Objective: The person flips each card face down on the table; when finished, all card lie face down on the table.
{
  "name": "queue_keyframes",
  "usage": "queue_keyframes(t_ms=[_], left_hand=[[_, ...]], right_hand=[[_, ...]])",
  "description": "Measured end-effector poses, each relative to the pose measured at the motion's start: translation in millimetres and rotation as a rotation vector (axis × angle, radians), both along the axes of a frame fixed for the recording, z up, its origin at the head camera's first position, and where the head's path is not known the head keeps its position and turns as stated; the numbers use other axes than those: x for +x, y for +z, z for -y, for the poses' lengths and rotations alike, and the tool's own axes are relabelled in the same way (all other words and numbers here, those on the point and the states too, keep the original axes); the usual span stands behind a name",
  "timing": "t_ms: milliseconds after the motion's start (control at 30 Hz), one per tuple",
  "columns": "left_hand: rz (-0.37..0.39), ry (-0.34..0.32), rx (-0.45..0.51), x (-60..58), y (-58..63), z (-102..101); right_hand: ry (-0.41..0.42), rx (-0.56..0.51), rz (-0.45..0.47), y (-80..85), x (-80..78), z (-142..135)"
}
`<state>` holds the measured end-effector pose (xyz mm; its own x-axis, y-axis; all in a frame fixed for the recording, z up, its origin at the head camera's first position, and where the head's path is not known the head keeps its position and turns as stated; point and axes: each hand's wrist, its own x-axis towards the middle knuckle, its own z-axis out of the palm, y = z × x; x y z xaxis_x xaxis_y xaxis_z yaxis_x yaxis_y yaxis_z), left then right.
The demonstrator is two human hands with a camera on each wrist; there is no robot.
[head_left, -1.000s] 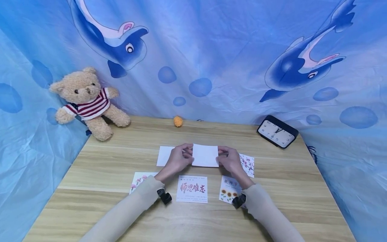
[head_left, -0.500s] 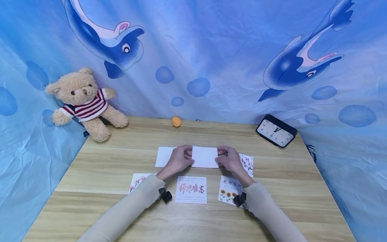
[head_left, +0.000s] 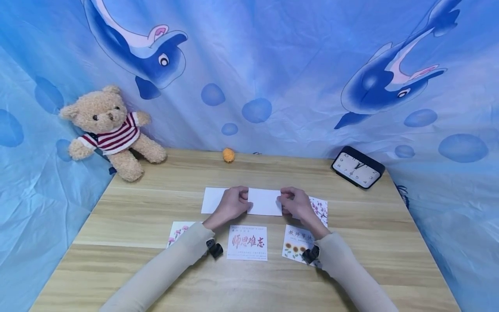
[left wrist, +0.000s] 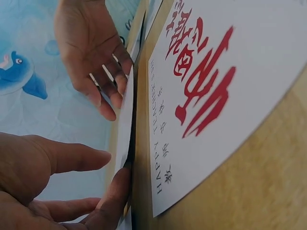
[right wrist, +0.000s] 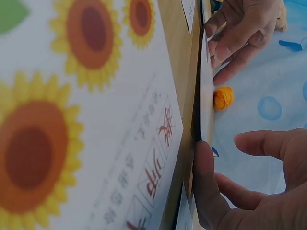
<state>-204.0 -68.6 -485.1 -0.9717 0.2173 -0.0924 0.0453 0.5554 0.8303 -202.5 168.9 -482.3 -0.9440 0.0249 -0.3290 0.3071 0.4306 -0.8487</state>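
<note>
Between both hands is a white card [head_left: 264, 202], its blank face up, low over the table in the head view. My left hand [head_left: 232, 203] holds its left edge, thumb near the lower corner and fingertips by the upper one. On the opposite edge, my right hand [head_left: 295, 203] has its thumb and fingers in a like hold. Closer to me lies a card with red characters [head_left: 247, 242]. A sunflower card [right wrist: 91, 120] lies under the right wrist. Behind the left hand, another blank card [head_left: 212, 199] is partly hidden; behind the right, a blossom card [head_left: 319, 210].
A pink-flower card [head_left: 179, 232] is partly covered by the left sleeve. Along the table's far side are a teddy bear [head_left: 111, 130], a small orange ball [head_left: 228, 155] and a black-framed clock [head_left: 358, 168]. A blue dolphin-print curtain [head_left: 249, 73] closes off the back.
The white card stays in nearly the same place between both hands. My right thumb has shifted slightly up along its right edge. The other cards lie as before.
</note>
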Motion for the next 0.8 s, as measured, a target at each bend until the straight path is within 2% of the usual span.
queue_keyframes(t_ms=[300,467,633,800], left_hand=[[-0.004,0.000,-0.022,0.9,2.3,-3],[-0.054,-0.011,-0.038,3.1,4.2,-4],[-0.126,0.002,-0.078,6.6,7.6,-8],[-0.186,-0.014,-0.052,8.9,10.4,-16]], right_hand=[[-0.010,-0.018,0.001,3.2,4.0,-8],[-0.009,-0.026,-0.029,10.9,11.3,-17],[-0.008,0.044,-0.070,16.3,17.8,-31],[-0.023,0.067,-0.102,19.2,22.9,-45]])
